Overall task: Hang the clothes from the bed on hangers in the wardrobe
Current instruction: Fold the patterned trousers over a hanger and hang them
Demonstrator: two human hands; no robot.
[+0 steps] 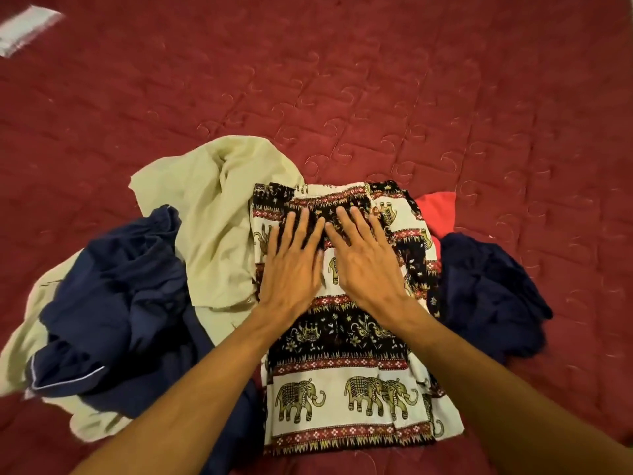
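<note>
A folded elephant-print garment (346, 371) in cream, black and red lies on the red quilted bed (376, 97). My left hand (294, 265) and my right hand (363, 262) lie flat side by side on its upper half, fingers straight and pressing the cloth. A crumpled cream garment (219, 214) lies to the left, partly under a navy garment with white piping (116, 317). Another navy garment (489, 296) is bunched on the right. A bright red piece (436, 209) peeks out behind the printed cloth. No hanger or wardrobe is in view.
The quilted bedcover stretches far beyond the pile. A pale blurred object (24, 29) lies at the top left corner.
</note>
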